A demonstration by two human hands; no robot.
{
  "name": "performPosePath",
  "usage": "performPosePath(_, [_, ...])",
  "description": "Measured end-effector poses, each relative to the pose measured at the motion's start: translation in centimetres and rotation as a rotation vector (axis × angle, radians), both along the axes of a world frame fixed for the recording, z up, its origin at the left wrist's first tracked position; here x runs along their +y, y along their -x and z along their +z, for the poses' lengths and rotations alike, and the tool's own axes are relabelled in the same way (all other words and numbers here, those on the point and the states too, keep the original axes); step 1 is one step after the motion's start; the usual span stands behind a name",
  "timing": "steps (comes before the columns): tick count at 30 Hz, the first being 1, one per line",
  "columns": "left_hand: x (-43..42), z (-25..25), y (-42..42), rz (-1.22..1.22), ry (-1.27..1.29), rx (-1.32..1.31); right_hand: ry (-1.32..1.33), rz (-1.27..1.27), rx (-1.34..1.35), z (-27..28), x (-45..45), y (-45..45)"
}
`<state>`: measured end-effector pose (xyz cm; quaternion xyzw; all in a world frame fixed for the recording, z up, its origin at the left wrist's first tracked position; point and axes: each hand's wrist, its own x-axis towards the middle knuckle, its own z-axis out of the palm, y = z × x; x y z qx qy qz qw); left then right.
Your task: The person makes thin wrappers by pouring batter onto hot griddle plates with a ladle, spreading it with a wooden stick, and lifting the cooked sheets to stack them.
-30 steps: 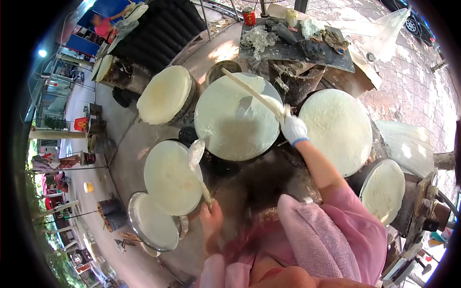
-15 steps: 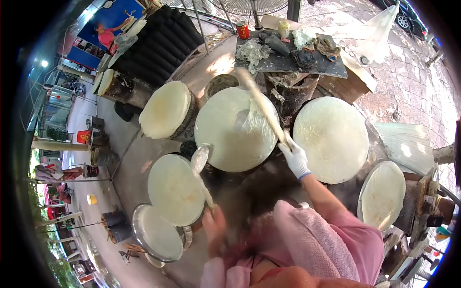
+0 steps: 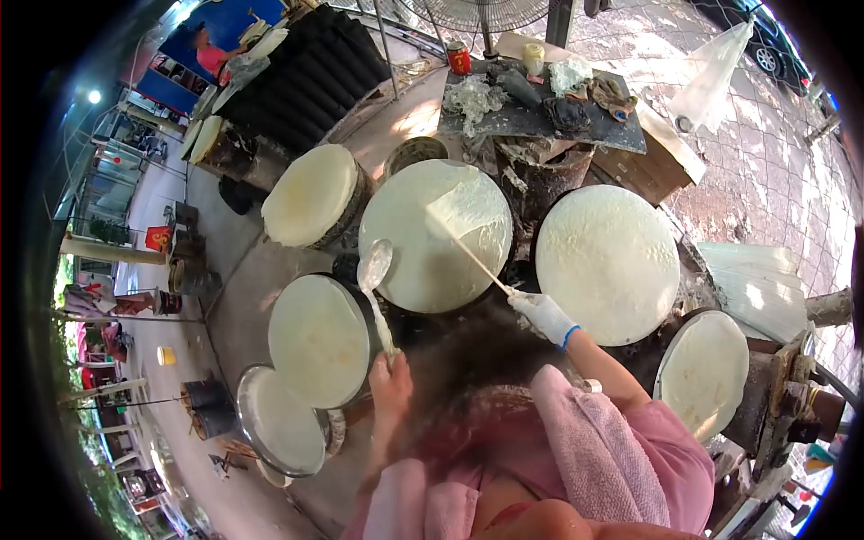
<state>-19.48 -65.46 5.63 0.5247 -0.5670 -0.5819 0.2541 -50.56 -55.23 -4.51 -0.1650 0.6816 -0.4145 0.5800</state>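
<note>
My left hand (image 3: 391, 384) is bare and closed around the handle of a ladle (image 3: 375, 263). Its batter-smeared bowl hangs over the left edge of the middle round griddle (image 3: 414, 270). A white glove with a blue cuff covers my right hand (image 3: 544, 317), which grips a long wooden spatula (image 3: 474, 256), seen narrow. The spatula's far end lies over a paler, wrinkled patch of batter (image 3: 472, 207) on the middle griddle. Pale sheets also cover the right griddle (image 3: 607, 265) and the left griddle (image 3: 319, 342).
A metal basin (image 3: 281, 423) of whitish liquid stands at lower left. More pale rounds lie at upper left (image 3: 310, 196) and far right (image 3: 704, 373). A dark board (image 3: 598, 126) holds a red can (image 3: 459, 59) and crumpled plastic. A fan (image 3: 486, 13) stands behind; another person (image 3: 211, 58) is far off.
The spatula's tip has come down and left toward the middle griddle, and my right hand has dropped slightly. The pale patch there looks broader. My left hand and ladle moved slightly.
</note>
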Motion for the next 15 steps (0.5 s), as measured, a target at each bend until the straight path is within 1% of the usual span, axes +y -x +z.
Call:
performPosePath(1, [-0.8,-0.1,0.5,-0.002,-0.009,0.000,0.064,0.006,0.097,-1.8,-0.4,0.3])
performPosePath(2, [-1.7,-0.3,0.9,-0.006,-0.019,-0.003,0.126,0.010,0.190,-1.4,-1.0,0.3])
performPosePath(4, [-4.4,-1.1,1.8,-0.041,0.002,-0.019,-0.006,-0.027,0.352,0.0,-1.5,1.8])
performPosePath(5, [-6.3,-2.0,2.3,-0.069,-0.046,0.018,-0.017,0.025,0.353,-1.2,-1.6,2.1])
performPosePath(6, [-8.0,-2.6,3.5,-0.064,-0.038,0.029,-0.028,0.070,0.352,-2.3,-1.6,1.9])
performPosePath(7, [-9.9,-3.4,4.4,-0.109,0.000,0.036,-0.005,0.069,0.296,-0.7,-1.3,0.9])
performPosePath(8, [-11.9,-4.0,5.8,-0.142,-0.020,0.049,0.016,0.067,0.241,1.0,-0.7,-0.5])
performPosePath(9, [-13.9,-5.1,7.2,-0.120,-0.105,0.067,0.007,0.091,0.234,0.3,0.0,-1.5])
performPosePath(11, [-17.3,-7.0,9.3,-0.258,-0.152,0.138,-0.011,-0.007,0.269,0.2,2.5,-3.3])
performPosePath(12, [-18.4,-7.9,10.2,-0.273,-0.198,0.175,-0.020,-0.053,0.290,0.3,3.5,-4.3])
performPosePath(13, [-19.1,-8.8,10.9,-0.285,-0.247,0.209,-0.001,-0.213,0.259,0.5,4.3,-5.6])
performPosePath(14, [-19.1,-9.4,11.0,-0.298,-0.297,0.241,-0.021,-0.317,0.390,-1.7,4.9,-7.1])
performPosePath(15, [-18.9,-9.7,10.8,-0.294,-0.325,0.216,0.046,-0.386,0.335,-5.4,4.9,-9.5])
